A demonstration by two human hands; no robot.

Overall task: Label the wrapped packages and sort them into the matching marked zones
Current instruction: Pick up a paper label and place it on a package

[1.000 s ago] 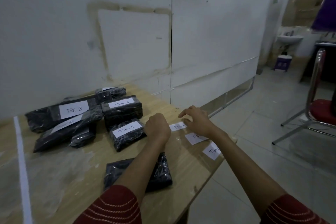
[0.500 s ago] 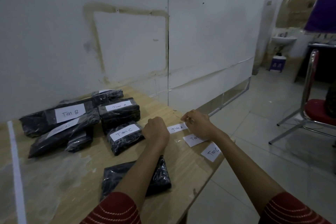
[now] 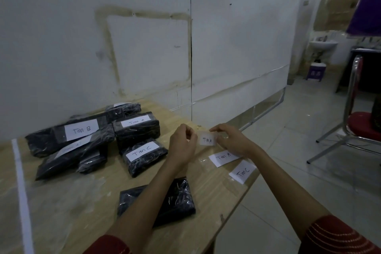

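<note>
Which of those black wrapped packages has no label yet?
The package nearest the person, under the left forearm: bare black wrap, while those in the far pile carry white labels.

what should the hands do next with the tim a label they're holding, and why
Probably bring the Tim A label, held between the left hand and right hand, down onto the bare black package near the table edge. That package shows no label, while the piled ones that can be read already do.

"Tim A" label [image 3: 207, 140] now off table [image 3: 214, 196]
</note>
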